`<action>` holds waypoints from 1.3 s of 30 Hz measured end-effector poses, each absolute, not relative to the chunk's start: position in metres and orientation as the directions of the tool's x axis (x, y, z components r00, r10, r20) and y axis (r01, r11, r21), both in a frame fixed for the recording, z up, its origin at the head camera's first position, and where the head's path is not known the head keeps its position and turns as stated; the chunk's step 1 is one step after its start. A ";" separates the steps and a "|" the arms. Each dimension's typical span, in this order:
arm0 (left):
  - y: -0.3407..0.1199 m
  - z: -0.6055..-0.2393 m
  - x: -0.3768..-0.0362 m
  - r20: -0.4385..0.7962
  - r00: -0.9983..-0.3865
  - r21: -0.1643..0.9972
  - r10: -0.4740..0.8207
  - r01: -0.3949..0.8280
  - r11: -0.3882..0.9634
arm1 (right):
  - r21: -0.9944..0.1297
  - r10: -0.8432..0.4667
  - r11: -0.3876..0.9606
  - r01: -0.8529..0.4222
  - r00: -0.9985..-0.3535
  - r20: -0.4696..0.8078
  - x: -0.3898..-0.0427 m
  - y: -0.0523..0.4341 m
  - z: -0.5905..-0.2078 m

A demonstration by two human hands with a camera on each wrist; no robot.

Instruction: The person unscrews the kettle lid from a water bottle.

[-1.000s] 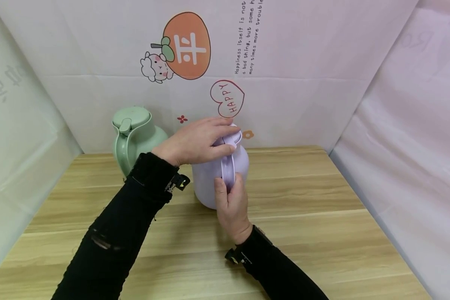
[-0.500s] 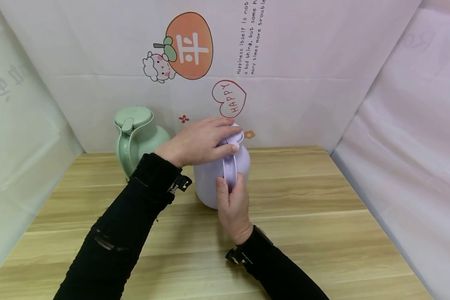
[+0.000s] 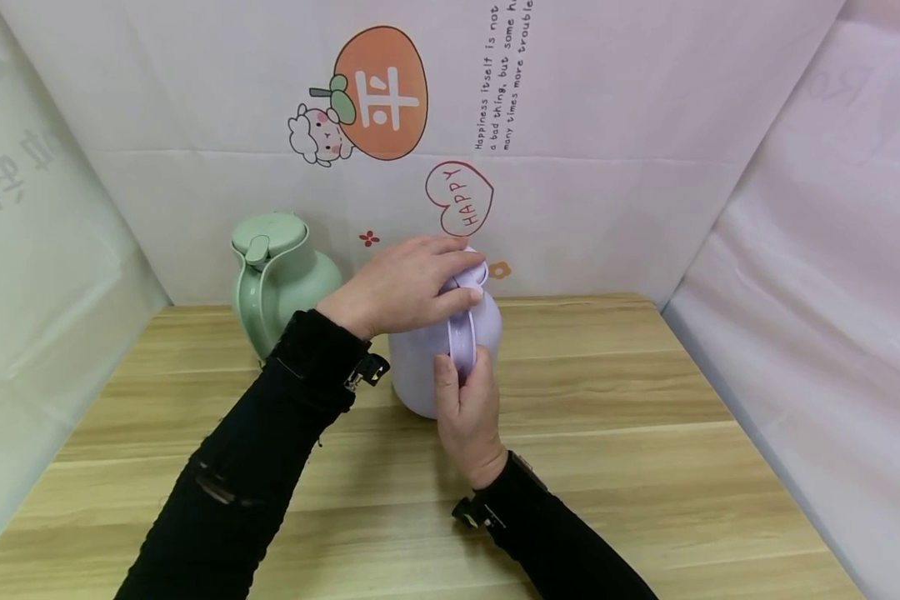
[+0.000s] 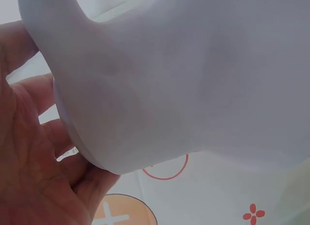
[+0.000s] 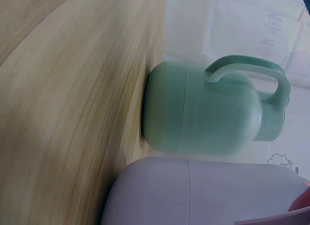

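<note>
A lilac jug [image 3: 420, 367] stands on the wooden table [image 3: 607, 467] near the back wall. My left hand [image 3: 405, 283] lies over its lid [image 3: 474, 268], fingers and thumb curled round it. The left wrist view shows the lid [image 4: 160, 89] close up with my fingers [image 4: 29, 167] wrapped under its rim. My right hand [image 3: 467, 408] grips the jug's handle [image 3: 461, 342] from the near side. In the right wrist view the lilac jug [image 5: 203, 191] fills the bottom edge.
A mint green jug [image 3: 277, 275] with a handle stands behind and to the left, against the wall; the green jug [image 5: 213, 109] also shows in the right wrist view. Printed cloth walls enclose the table on three sides.
None beyond a slight shift of the view; both hands keep the same hold on the lilac jug.
</note>
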State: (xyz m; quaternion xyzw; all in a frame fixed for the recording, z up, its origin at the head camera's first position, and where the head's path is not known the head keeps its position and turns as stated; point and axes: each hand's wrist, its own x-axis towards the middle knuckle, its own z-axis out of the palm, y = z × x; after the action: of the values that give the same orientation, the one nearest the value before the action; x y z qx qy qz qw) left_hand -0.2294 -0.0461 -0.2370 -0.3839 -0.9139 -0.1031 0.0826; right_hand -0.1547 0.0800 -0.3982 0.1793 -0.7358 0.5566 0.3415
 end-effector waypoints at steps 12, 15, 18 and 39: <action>-0.036 -0.234 -0.223 0.246 -0.740 0.093 0.627 0.661 0.744 | -0.691 0.123 0.342 -0.636 -0.699 0.704 -0.155 0.081 -0.398; -0.034 -0.235 -0.221 0.244 -0.757 0.079 0.607 0.639 0.765 | -0.690 0.127 0.349 -0.634 -0.698 0.705 -0.155 0.081 -0.398; -0.031 -0.235 -0.220 0.236 -0.772 0.069 0.590 0.619 0.782 | -0.688 0.130 0.355 -0.633 -0.695 0.707 -0.155 0.081 -0.398; -0.017 -0.233 -0.212 0.299 -0.824 -0.015 0.482 0.501 0.865 | -0.673 0.143 0.364 -0.644 -0.675 0.723 -0.156 0.080 -0.399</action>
State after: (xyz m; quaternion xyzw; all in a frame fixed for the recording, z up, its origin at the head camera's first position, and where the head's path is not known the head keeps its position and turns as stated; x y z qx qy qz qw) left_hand -0.2117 -0.0169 -0.2331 -0.2574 -0.9544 -0.0320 0.1478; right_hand -0.1561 0.0798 -0.3990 0.1689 -0.7405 0.5378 0.3658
